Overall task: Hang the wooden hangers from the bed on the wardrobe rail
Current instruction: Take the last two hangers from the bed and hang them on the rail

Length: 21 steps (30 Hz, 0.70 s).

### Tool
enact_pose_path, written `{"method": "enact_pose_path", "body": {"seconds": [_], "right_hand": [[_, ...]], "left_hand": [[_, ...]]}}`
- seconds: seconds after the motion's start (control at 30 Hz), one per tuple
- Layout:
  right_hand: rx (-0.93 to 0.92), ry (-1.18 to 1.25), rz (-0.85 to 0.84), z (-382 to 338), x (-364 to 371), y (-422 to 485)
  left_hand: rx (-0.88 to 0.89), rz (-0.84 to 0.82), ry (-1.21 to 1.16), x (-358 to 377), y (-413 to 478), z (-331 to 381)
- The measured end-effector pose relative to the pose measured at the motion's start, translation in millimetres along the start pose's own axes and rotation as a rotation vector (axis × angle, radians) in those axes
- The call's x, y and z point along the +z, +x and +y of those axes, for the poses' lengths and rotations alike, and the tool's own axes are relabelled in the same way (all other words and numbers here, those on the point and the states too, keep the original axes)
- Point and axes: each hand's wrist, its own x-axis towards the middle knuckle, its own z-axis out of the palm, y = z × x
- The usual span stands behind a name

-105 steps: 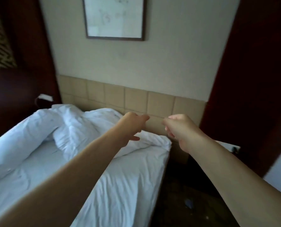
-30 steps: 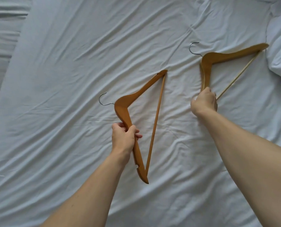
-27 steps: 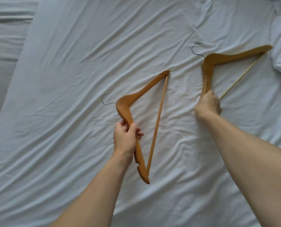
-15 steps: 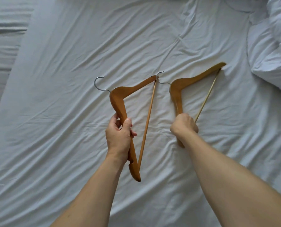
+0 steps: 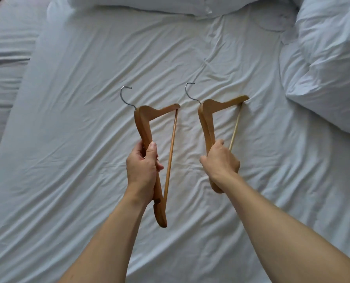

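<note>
Both hands are busy over the bed [image 5: 68,139]: the left hand [image 5: 142,166] is wrapped around one wooden arm of the left hanger [image 5: 145,127], thumb pressed along the top of the wood, and the right hand [image 5: 221,162] is clenched in the same way around the near arm of the right hanger [image 5: 207,119]. Each hanger juts forward from its fist, with the metal hook at the far end, beyond the knuckles, and the thin crossbar running down the right side of each hand. The two hangers sit side by side and apart, not touching one another. They appear lifted off the white sheet rather than lying on it, though the right hanger's far tip looks close to the fabric and contact there cannot be ruled out. A bunched duvet [image 5: 329,68] lies well off to the right of the right hand, and pillows [image 5: 149,3] lie far ahead of both. As a judgement, the pick-up is done and everything else remains: no wardrobe or rail is in view, so the carry and the hooking of both hangers over the rail are still to come. No other hangers show on the sheet.
</note>
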Motion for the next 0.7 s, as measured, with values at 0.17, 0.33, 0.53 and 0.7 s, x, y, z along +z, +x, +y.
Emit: {"method": "enact_pose_path", "body": {"seconds": [0.17,0.33,0.53,0.7], "right_hand": [[-0.056,0.406,-0.113,-1.7,-68.8,-30.9],[0.114,1.008,-0.3,-11.9,-155.0,-64.6],[0.085,1.184,-0.304,2.6,-253.5,-127.4],[0.027,1.223,-0.256,25.8,-318.6,-194.3]], "left_hand": [[0.088,-0.084,0.072,7.8,-5.1,62.2],[0.149,-0.185,0.165,25.3,-26.9,145.3],[0.189,-0.244,0.221,37.5,-78.2,244.0],[0.224,-0.329,0.324,32.5,-132.4,302.6]]}}
